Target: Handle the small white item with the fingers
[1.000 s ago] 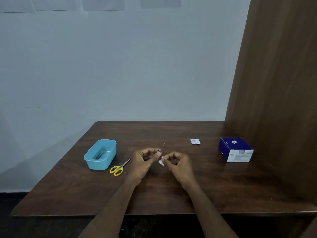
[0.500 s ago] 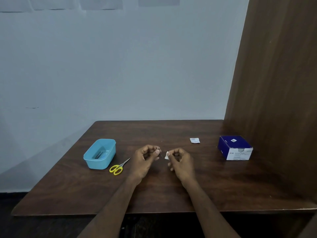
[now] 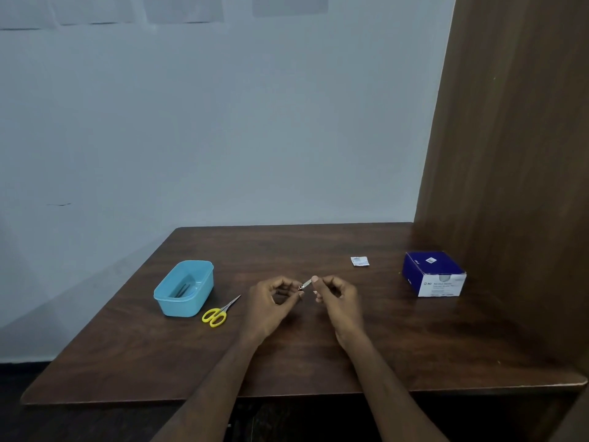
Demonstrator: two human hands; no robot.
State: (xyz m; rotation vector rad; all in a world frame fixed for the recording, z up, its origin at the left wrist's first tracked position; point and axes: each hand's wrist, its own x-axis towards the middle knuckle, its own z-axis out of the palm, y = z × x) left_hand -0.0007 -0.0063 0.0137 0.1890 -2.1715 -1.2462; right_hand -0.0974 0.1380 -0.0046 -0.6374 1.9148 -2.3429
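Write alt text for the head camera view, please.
Two bare hands, left hand and right hand, pinch a small pale object between them above a dark wooden table; blue tub and yellow scissors left, blue box right.

Both forearms are bare to the frame's edge, with no sleeves, rings, watch or gloves showing.

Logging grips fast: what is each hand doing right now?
Left hand: fingers curled, pinching one end of a small metal piece.
Right hand: fingers curled, pinching its other end.
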